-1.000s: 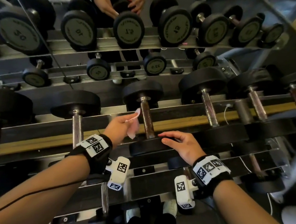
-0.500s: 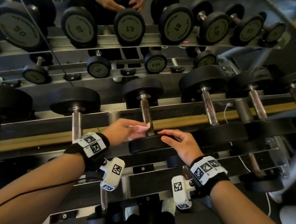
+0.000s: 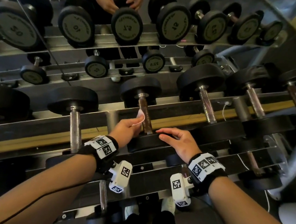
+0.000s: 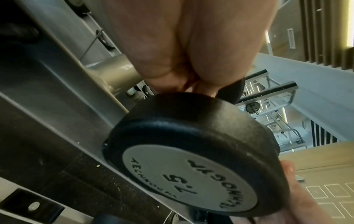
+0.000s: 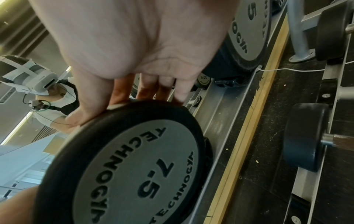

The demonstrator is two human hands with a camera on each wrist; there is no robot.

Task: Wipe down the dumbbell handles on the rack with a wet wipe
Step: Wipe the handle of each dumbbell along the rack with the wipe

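The left hand (image 3: 128,129) pinches the wet wipe (image 3: 140,117) just left of the 7.5 dumbbell's handle (image 3: 145,116), whose long axis runs away from the person, while the open right hand (image 3: 179,142) rests on its near head (image 3: 150,143).

Gym: mirrored dumbbell rack (image 3: 162,114)

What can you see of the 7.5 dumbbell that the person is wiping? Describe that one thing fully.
The 7.5 dumbbell lies across the rack's rails, handle pointing away from the person. It has two round black heads that look rubbery; the near one carries a grey disc printed 7.5 and TECHNOGYM. The metal handle looks brownish and textured. The left hand pinches a pale wet wipe against the handle's left side. The right hand rests on the near head's rim.
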